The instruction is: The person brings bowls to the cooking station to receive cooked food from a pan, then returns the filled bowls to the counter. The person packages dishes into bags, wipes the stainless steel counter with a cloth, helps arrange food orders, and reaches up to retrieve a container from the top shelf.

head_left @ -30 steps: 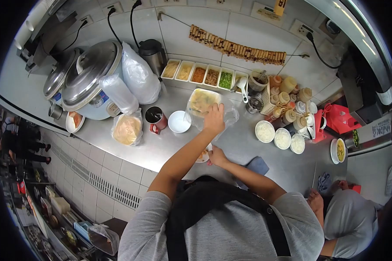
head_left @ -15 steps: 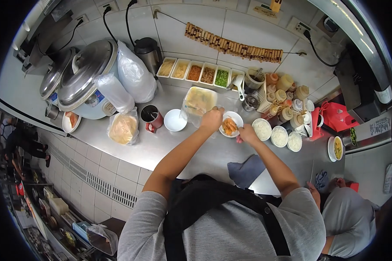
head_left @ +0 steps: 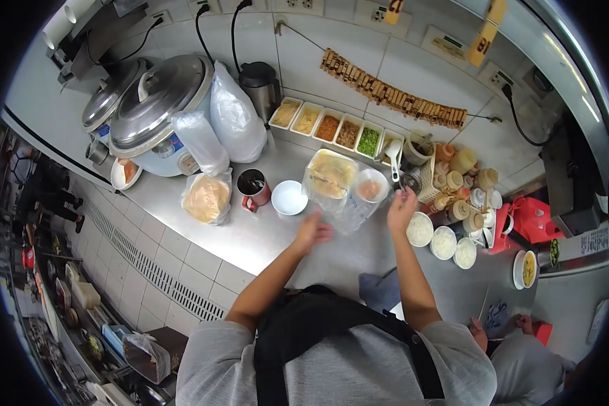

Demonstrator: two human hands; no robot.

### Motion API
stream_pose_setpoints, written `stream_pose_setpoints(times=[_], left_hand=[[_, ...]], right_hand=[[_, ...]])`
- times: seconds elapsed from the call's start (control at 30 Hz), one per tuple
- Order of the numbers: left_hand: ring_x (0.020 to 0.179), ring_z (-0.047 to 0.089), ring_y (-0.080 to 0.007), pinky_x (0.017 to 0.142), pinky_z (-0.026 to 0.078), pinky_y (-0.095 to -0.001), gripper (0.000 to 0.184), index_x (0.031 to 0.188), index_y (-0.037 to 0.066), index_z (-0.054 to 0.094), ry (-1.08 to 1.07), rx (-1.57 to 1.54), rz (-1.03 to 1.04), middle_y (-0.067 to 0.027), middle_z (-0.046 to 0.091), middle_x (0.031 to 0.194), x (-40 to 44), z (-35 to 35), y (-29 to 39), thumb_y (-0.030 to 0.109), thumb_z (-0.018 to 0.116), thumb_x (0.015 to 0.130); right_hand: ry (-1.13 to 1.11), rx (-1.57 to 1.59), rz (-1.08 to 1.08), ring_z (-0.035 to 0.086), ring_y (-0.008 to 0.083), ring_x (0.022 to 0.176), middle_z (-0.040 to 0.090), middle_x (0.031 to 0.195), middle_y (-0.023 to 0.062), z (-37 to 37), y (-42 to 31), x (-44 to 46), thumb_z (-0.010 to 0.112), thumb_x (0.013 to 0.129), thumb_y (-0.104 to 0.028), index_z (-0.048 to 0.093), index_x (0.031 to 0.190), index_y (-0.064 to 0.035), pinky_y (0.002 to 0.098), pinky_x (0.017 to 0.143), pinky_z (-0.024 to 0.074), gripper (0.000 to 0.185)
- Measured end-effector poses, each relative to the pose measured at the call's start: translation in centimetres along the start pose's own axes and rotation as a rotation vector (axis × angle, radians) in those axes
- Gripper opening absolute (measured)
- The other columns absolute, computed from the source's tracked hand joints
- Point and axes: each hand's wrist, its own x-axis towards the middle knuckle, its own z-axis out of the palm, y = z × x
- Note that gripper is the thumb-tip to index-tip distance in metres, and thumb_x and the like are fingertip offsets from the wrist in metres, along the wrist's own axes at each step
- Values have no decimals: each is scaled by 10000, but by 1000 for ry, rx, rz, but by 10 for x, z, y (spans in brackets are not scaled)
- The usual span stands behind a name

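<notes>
My left hand (head_left: pixel 312 232) is over the counter in front of the white bowl (head_left: pixel 289 197), fingers stretched to the right and holding nothing. At its fingertips lies a clear plastic bag (head_left: pixel 354 215), reaching up to a plastic-wrapped tub of pale yellowish food (head_left: pixel 330 174) and a small white bowl with orange food (head_left: pixel 371 190). The bowl looks hazy, as if plastic covers it. My right hand (head_left: pixel 402 211) is raised beside that bowl, left of the rice bowls (head_left: pixel 419 229). Its fingers are bent together near a dark glass cup (head_left: pixel 411 180); what they pinch, if anything, is too small to make out.
Behind stand ingredient containers (head_left: pixel 328 127) and a white spoon (head_left: pixel 394 159). Sauce bottles (head_left: pixel 461 179) crowd the right. At left are a red mug (head_left: pixel 255 189), a bagged pale food stack (head_left: pixel 208 197) and large cookers (head_left: pixel 161 108). A cloth (head_left: pixel 379 289) lies near my body; another person's hand (head_left: pixel 478 334) is at right.
My left hand has come off the wrapped tub and opened, lower and to the left. My right hand has risen from the orange-food bowl's edge. Clear plastic now spreads around that bowl.
</notes>
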Motion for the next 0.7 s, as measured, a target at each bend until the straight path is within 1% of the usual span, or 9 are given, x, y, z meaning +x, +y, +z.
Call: stream_pose_setpoints(times=[0.03, 0.1, 0.13, 0.2, 0.23, 0.3, 0.4, 0.63, 0.7], left_hand=[[867, 574, -285, 728, 495, -381, 550, 1206, 4, 352, 5, -2, 0, -201, 540, 977, 6, -12, 2, 429, 433, 866], [844, 572, -322, 730, 502, -396, 544, 1157, -84, 303, 265, -296, 91, -248, 509, 972, 23, -35, 2, 388, 360, 891], [844, 572, -322, 730, 502, -396, 544, 1157, -84, 303, 269, -298, 90, -248, 509, 972, 26, -42, 1, 388, 360, 891], [837, 573, -342, 735, 505, -415, 477, 1100, -133, 306, 242, -291, 148, -272, 513, 958, 34, -51, 2, 298, 276, 898], [837, 573, -342, 735, 505, -415, 477, 1100, -133, 306, 243, -299, 155, -272, 513, 958, 33, -54, 1, 298, 276, 898], [839, 571, -357, 736, 506, -426, 432, 1087, -136, 311, 257, -266, 62, -284, 519, 951, 24, -64, -12, 234, 223, 881], [821, 576, -352, 728, 509, -415, 448, 1057, -145, 340, 253, -270, 13, -282, 535, 939, 2, -68, -28, 250, 217, 886], [793, 588, -315, 710, 515, -379, 430, 1031, -136, 381, 250, -247, -11, -257, 554, 925, -45, -67, -38, 256, 267, 895], [767, 598, -307, 693, 522, -372, 438, 1032, -141, 379, 241, -247, -9, -247, 568, 905, -46, -76, -39, 265, 290, 897]], right_hand=[[-5, 2, 0, 487, 323, 966, 468, 1086, 247, 1, -15, -6, 515, 817, -230, 410, 1142, 41, 429, 831, 408, 436], [-235, -305, -427, 373, 383, 1092, 337, 1200, 297, 8, -40, -20, 590, 766, -297, 324, 1246, 14, 439, 936, 293, 632], [-240, -305, -426, 373, 383, 1092, 337, 1200, 297, 18, -36, -24, 590, 766, -297, 324, 1246, 14, 439, 936, 293, 632], [-154, -419, -228, 357, 424, 1087, 304, 1204, 324, 47, -15, -23, 595, 750, -321, 194, 1317, 15, 436, 954, 275, 771], [-156, -418, -240, 357, 424, 1087, 304, 1204, 324, 62, -1, -20, 595, 750, -321, 194, 1317, 15, 436, 954, 275, 771], [-87, -283, 16, 367, 432, 1066, 294, 1199, 329, 84, 23, -15, 527, 802, -277, 144, 1326, 27, 427, 948, 284, 717], [-126, -175, 147, 370, 445, 1058, 282, 1195, 337, 95, 19, -15, 454, 841, -227, 119, 1327, 44, 427, 938, 295, 650], [-120, -207, 173, 392, 450, 1022, 294, 1158, 346, 131, -7, -10, 441, 845, -176, 88, 1322, 66, 406, 915, 325, 640], [-164, -192, 259, 387, 450, 1032, 279, 1166, 349, 140, -18, -11, 456, 828, -133, 55, 1325, 62, 398, 916, 327, 668]])
